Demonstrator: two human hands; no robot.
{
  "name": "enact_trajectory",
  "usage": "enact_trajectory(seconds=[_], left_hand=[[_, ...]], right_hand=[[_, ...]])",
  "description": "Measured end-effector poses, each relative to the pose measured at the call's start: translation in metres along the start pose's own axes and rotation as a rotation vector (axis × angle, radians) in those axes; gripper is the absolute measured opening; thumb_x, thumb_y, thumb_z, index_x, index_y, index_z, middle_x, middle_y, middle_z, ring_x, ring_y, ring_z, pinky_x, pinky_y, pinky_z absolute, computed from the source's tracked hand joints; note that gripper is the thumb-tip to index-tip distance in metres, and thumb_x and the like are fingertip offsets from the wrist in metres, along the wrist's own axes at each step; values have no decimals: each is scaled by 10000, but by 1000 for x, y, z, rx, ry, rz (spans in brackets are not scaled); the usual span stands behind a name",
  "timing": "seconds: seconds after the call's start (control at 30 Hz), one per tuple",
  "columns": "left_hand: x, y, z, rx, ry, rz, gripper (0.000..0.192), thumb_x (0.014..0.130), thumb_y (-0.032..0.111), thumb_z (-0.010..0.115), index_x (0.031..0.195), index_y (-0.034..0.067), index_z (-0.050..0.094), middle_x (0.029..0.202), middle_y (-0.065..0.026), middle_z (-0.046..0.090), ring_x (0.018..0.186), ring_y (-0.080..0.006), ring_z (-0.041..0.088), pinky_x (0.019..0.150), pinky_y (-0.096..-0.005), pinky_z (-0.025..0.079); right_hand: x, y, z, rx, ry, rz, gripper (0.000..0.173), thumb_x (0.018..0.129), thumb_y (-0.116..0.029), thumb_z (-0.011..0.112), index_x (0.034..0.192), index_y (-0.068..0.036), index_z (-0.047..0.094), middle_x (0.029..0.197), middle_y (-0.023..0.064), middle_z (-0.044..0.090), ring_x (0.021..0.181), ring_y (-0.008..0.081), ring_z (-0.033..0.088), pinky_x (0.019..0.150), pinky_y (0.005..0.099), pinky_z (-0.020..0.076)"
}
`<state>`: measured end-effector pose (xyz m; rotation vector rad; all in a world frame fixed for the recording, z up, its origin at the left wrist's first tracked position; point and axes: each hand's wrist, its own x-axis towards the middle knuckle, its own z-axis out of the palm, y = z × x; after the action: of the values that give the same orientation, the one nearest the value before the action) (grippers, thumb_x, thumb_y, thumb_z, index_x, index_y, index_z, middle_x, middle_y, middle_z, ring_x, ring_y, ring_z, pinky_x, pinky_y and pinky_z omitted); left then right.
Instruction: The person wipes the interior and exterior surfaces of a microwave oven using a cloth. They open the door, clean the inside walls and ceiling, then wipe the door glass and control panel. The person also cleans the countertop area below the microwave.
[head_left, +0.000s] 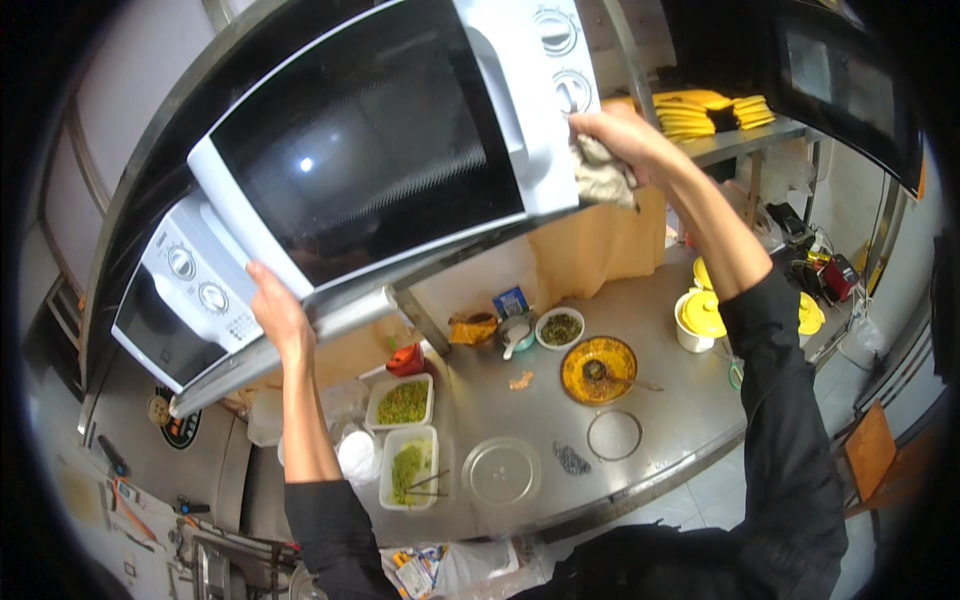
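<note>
A white microwave oven (551, 161) with a dark glass door and two dials sits on a raised metal shelf (352, 307). At its lower left corner, my left hand (281, 311) grips the casing; some fingers are hidden. My right hand (622, 139) holds a crumpled, stained cloth (602, 176) against the oven's right side, just under the lower dial. A second white microwave oven (195, 277) stands close on the left. Below, on the steel counter (517, 416), lie a glass turntable plate (501, 471), a thin roller ring (615, 435) and a grey scourer (571, 459).
Two white tubs (409, 466) of green food stand at the counter's left. Behind are a yellow dish (598, 360) with a spoon, a white bowl (560, 328) and a teal jar (517, 334). Yellow-lidded pots (697, 326) stand right. Folded yellow cloths (705, 112) lie on the shelf.
</note>
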<state>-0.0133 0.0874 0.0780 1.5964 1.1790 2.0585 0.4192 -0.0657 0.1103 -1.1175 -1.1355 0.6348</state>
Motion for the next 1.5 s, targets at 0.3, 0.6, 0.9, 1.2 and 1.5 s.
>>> enact_trajectory(seconds=[0.3, 0.6, 0.9, 1.2, 1.5], left_hand=[[-14, -6, -24, 138, -159, 320, 972, 957, 562, 657, 1561, -84, 253, 1512, -259, 442, 1383, -319, 449, 1166, -384, 324], [-65, 44, 20, 538, -42, 809, 1330, 681, 533, 904, 1640, 30, 131, 1676, -301, 89, 1554, -449, 115, 1245, -537, 121], [-126, 161, 148, 242, -264, 963, 312, 930, 364, 699, 966, 63, 773, 816, -82, 734, 780, -239, 691, 787, -386, 447], [-114, 184, 203, 440, -321, 634, 436, 892, 429, 659, 842, 3, 740, 827, -218, 732, 830, -432, 716, 739, -502, 554], [-100, 159, 174, 66, -424, 637, 345, 918, 356, 721, 952, 14, 749, 862, -160, 742, 770, -330, 720, 733, -421, 565]], right_hand=[[-75, 8, -9, -288, 212, -562, 506, 871, -158, 673, 1281, 131, 601, 1104, 145, 706, 941, 142, 655, 848, 270, 525], [-83, 10, 29, -775, 184, -477, 378, 887, -328, 671, 1000, 27, 731, 822, 249, 718, 824, 422, 720, 766, 499, 568], [-49, 5, 32, -915, 284, -472, 334, 886, -302, 702, 808, 22, 725, 800, 259, 707, 808, 443, 708, 747, 517, 554], [-39, -11, 31, -1042, 262, -430, 355, 882, -352, 747, 883, 3, 755, 884, 219, 742, 869, 399, 731, 785, 491, 565], [-23, 3, -44, -722, 246, -460, 389, 867, -222, 690, 1133, 60, 732, 1036, 253, 746, 961, 347, 742, 890, 409, 586]])
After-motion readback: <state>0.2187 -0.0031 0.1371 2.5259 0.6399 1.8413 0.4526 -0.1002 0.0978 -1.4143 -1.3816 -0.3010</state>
